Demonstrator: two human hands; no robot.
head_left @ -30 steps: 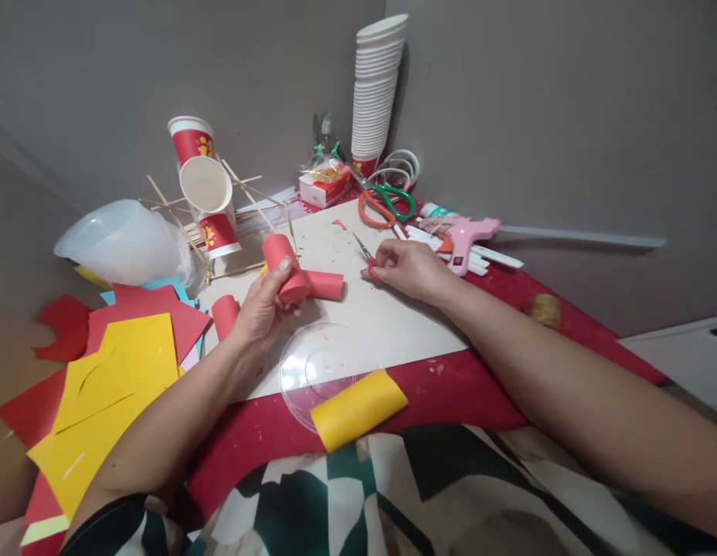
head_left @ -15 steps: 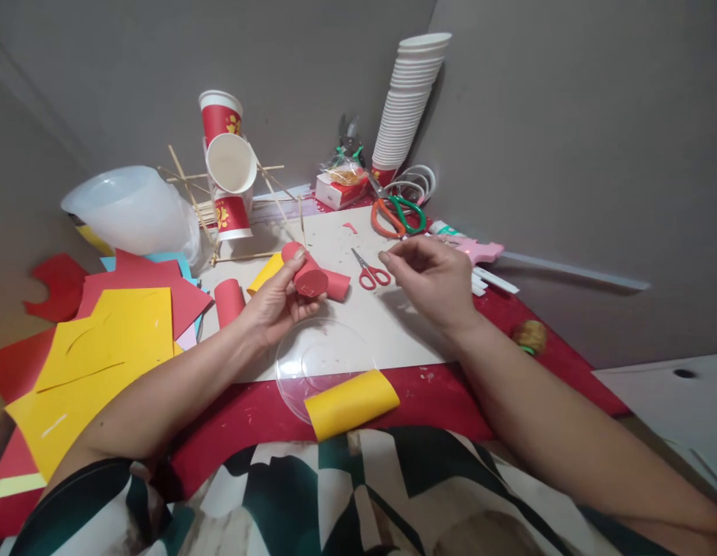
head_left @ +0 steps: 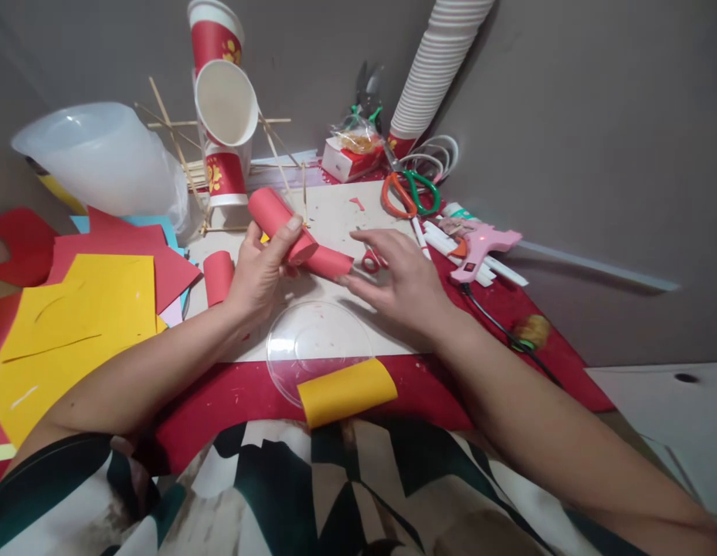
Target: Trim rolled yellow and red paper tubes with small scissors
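Note:
My left hand (head_left: 257, 266) is closed round a red paper tube (head_left: 271, 215), with the thumb on top. Against its lower right side lies a second red paper tube (head_left: 332, 263); whether the two are joined I cannot tell. My right hand (head_left: 402, 270) is at the free end of that second tube, fingers apart and not closed on it. Partly hidden behind the right fingers are small red-handled scissors (head_left: 371, 261). A shorter red paper tube (head_left: 218, 276) stands left of my left hand. Nearest to me, a yellow paper tube (head_left: 347, 391) rests over the edge of a clear plastic disc (head_left: 276, 351).
Coloured paper sheets (head_left: 103, 301) and a clear plastic bag (head_left: 112, 162) are on the left. Paper cups (head_left: 226, 104) and a stick frame (head_left: 167, 108) stand behind. Rightward are a tall cup stack (head_left: 433, 69), large scissors (head_left: 415, 193) and a pink glue gun (head_left: 489, 245).
My right hand has moved left to the end of the second red tube. The held tube has turned, and its closed end no longer faces me. The view has shifted.

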